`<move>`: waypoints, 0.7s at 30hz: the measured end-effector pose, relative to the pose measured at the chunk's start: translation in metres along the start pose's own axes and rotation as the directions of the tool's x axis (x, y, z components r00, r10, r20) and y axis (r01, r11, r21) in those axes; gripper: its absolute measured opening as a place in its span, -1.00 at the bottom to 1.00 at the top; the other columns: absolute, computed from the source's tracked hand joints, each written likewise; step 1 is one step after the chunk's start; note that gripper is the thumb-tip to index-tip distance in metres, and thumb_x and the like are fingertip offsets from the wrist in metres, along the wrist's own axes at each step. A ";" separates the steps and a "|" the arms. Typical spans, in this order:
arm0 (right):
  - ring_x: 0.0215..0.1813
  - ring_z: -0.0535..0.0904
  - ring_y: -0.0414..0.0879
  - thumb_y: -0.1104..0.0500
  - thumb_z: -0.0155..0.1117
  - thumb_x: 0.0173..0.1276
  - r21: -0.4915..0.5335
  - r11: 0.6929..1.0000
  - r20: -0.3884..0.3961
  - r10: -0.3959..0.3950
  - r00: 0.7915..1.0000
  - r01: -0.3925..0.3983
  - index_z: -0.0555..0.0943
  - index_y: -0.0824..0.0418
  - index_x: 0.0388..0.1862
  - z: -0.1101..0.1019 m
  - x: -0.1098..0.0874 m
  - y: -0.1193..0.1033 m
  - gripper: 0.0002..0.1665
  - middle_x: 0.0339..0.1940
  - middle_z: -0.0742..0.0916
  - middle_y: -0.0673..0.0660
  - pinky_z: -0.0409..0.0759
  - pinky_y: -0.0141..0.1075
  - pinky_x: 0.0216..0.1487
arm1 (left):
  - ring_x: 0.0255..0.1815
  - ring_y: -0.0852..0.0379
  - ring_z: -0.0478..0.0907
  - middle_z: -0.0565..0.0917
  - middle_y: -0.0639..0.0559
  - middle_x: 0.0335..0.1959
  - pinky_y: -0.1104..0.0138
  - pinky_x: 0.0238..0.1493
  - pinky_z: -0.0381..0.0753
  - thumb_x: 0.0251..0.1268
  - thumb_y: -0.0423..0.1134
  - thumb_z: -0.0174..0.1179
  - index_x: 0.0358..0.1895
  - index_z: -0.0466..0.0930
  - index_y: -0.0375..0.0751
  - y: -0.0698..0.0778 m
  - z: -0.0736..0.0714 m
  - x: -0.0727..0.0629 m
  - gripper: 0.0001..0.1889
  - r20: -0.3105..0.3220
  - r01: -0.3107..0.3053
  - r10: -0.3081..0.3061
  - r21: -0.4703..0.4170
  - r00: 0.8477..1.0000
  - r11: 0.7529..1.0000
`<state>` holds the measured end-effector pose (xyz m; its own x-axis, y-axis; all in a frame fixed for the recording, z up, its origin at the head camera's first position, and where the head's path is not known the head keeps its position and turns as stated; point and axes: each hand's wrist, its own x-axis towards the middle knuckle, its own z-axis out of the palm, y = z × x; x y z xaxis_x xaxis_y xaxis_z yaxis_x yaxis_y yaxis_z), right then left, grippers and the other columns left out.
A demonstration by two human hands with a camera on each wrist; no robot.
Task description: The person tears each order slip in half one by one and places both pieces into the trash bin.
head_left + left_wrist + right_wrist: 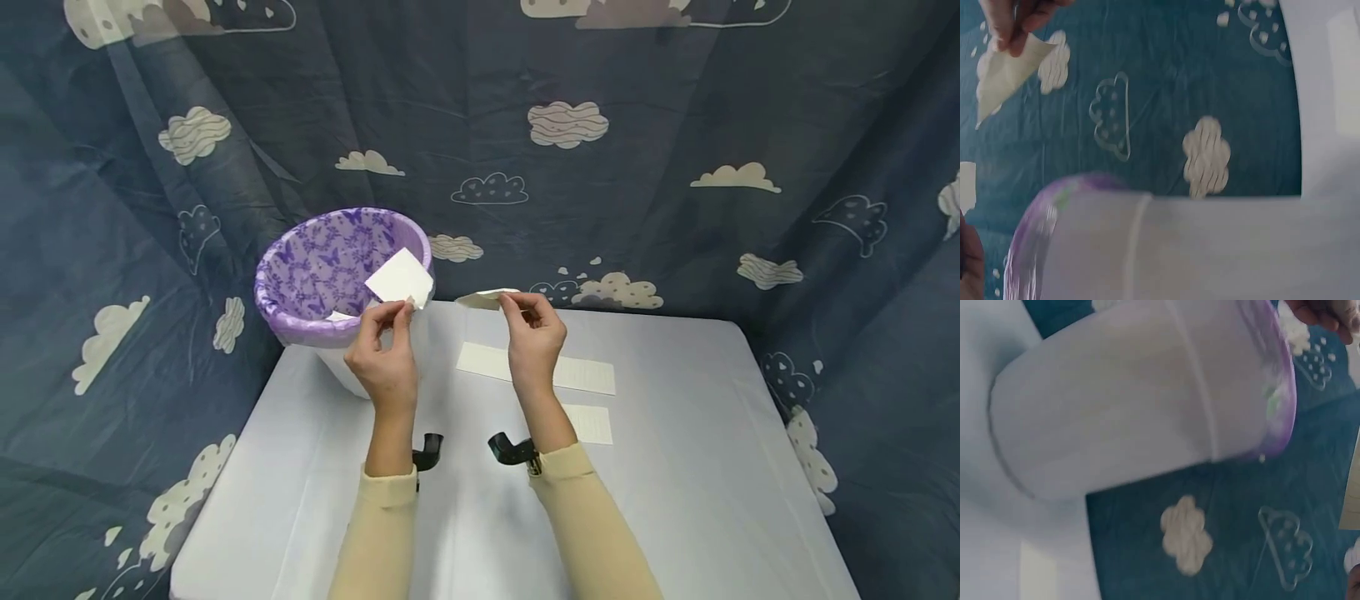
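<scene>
The left hand is pinching a white, four-sided piece of paper by its lower corner between thumb and fingers, while the right hand is pinching a second, cream-white piece of paper by its right end. The head view is showing this second piece nearly edge-on, whereas the left wrist view is revealing its broad face, tapering to a point. From the head, the first piece is overlapping the right rim of a round white bin lined with purple butterfly-patterned film; whether it is hanging directly over the opening, I cannot tell. Inside the bin, a bit of white paper is showing near the front rim, the rest of the bottom being hidden. Both wrist views are showing the bin's pale outer wall with a ridge and a blurred green patch under the film, but not its inside. The bin is standing on a white-covered table, where a long off-white paper strip and a shorter off-white paper piece are lying, partly covered by the right hand and forearm. The wrist views are cutting each camera's own hand off at the edge.
</scene>
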<state>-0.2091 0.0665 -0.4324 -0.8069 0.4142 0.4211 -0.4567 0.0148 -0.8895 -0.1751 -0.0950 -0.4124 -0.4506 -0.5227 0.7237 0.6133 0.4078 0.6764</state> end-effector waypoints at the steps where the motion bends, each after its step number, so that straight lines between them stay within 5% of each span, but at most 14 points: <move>1: -0.33 0.58 -0.26 0.27 0.52 0.38 0.002 1.000 0.011 -0.013 1.000 0.013 0.78 0.33 -0.19 0.007 0.001 -0.003 -0.87 -0.34 0.77 -0.15 0.48 -0.48 -0.29 | -0.32 0.19 0.70 0.83 -0.25 -0.32 0.53 -0.13 0.66 0.38 -0.31 0.44 -0.23 0.73 -0.46 -0.002 -0.002 0.004 -0.80 -0.024 -0.010 0.011 0.027 1.000 1.000; 7: -0.37 0.51 -0.27 0.25 0.53 0.38 0.007 0.998 0.068 -0.062 0.996 0.061 0.80 0.27 -0.21 0.046 0.002 -0.013 -0.90 -0.28 0.84 0.16 0.43 -0.47 -0.32 | -0.33 -0.12 0.62 0.79 -0.23 -0.35 0.44 -0.03 0.45 0.39 -0.17 0.44 -0.24 0.77 -0.38 -0.012 -0.015 0.023 -0.73 -0.122 -0.051 0.078 0.211 0.989 0.976; 12: -0.35 0.49 -0.21 0.21 0.50 0.42 -0.043 0.988 0.150 -0.140 0.979 0.148 0.79 0.23 -0.20 0.073 0.000 -0.014 -0.91 -0.25 0.85 0.18 0.38 -0.40 -0.28 | -0.22 -0.17 0.60 0.82 -0.19 -0.29 0.32 0.09 0.11 0.42 -0.13 0.42 -0.19 0.79 -0.34 -0.019 -0.023 0.031 -0.73 -0.137 -0.033 0.086 0.349 0.987 0.937; 16: -0.30 0.58 -0.11 0.22 0.48 0.43 -0.104 0.961 0.251 -0.226 0.941 0.258 0.77 0.22 -0.20 0.091 -0.002 -0.014 -0.93 -0.28 0.82 0.16 0.42 -0.37 -0.23 | -0.18 -0.14 0.60 0.82 -0.18 -0.26 0.21 0.08 0.13 0.44 -0.10 0.40 -0.14 0.82 -0.29 -0.022 -0.026 0.034 -0.73 -0.137 0.002 0.064 0.430 0.988 0.903; 21: -0.19 0.68 -0.04 0.22 0.50 0.41 -0.215 0.889 0.380 -0.304 0.873 0.404 0.80 0.21 -0.19 0.106 -0.008 -0.014 -0.93 -0.31 0.78 0.14 0.59 -0.29 -0.16 | -0.20 -0.15 0.56 0.86 -0.14 -0.24 0.01 0.06 0.19 0.46 -0.10 0.39 -0.11 0.86 -0.22 -0.027 -0.027 0.034 -0.76 -0.127 0.010 0.059 0.489 0.990 0.872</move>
<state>-0.2357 -0.0333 -0.4052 -0.7081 0.0111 0.7060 -0.6514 0.3758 -0.6592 -0.1889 -0.1438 -0.4098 -0.3275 -0.5882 0.7395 0.2130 0.7165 0.6643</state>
